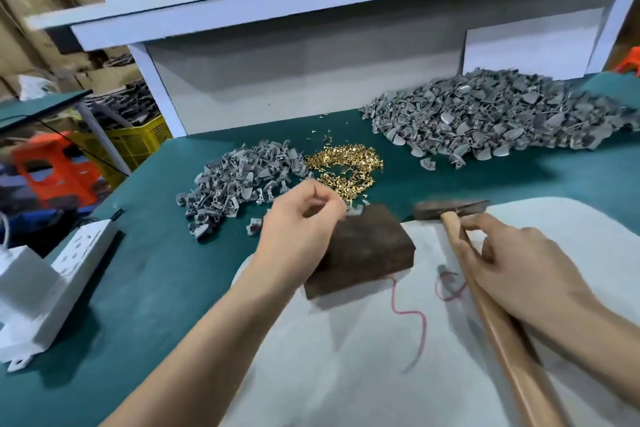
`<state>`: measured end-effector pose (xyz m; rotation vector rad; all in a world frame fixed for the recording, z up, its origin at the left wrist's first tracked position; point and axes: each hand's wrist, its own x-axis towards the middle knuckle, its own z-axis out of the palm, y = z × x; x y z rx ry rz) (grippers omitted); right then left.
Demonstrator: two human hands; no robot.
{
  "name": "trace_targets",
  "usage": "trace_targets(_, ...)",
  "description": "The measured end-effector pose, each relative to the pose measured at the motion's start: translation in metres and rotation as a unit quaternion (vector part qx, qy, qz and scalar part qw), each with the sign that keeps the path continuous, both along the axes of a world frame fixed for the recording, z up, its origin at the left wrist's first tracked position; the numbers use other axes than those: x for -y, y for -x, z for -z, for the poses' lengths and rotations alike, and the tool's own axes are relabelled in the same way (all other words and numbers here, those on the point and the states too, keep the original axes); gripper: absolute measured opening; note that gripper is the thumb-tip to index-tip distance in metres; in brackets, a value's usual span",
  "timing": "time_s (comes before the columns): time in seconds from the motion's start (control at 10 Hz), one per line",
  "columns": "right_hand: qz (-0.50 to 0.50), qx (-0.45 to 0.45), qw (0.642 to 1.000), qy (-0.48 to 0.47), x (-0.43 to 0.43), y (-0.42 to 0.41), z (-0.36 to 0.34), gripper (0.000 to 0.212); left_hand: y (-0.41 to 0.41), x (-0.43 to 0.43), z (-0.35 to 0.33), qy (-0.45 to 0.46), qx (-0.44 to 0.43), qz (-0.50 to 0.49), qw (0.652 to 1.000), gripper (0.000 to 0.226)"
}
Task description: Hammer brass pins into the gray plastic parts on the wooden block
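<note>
My hands at the wooden block [363, 250], hammer [450, 211] low on its right.
My left hand [304, 218] curls its fingers at a gray part [355, 212] on the block's far edge; whether it pinches it, I cannot tell. My right hand [512, 263] grips the hammer's handle. Brass pins [346, 166] lie heaped farther back on the bench [138, 288].

Live on the green-topped bench [145, 288]: a white sheet [346, 374] is spread beneath both grips. A wooden block [367, 253] is set at the sheet's edge, under the left grip [304, 225]. Just beyond that grip, gray parts [235, 184] and brass pins [346, 166] are heaped side by side. Well beyond the right grip [519, 274], a larger gray heap [502, 121] is piled. A power strip [83, 250] is laid well left of the left grip.
</note>
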<state>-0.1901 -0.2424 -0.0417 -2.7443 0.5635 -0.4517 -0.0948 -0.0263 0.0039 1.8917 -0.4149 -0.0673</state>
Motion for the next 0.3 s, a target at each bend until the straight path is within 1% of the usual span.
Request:
trace_targets(0.1, -0.008, 0.006, 1.000, 0.003, 0.002, -0.002, 0.007, 0.030, -0.025, 0.052, -0.027, -0.045, 0.025, -0.001, 0.999, 0.011)
trace_targets(0.2, 0.004, -0.002, 1.000, 0.018, 0.002, -0.004, 0.008, 0.028, -0.052, 0.108, -0.060, 0.015, -0.030, -0.003, 0.999, 0.033)
trace_targets(0.3, -0.028, 0.089, 0.995, -0.037, -0.003, 0.002, 0.004, 0.022, -0.042, 0.132, -0.043, -0.013, -0.068, 0.070, 0.995, 0.064)
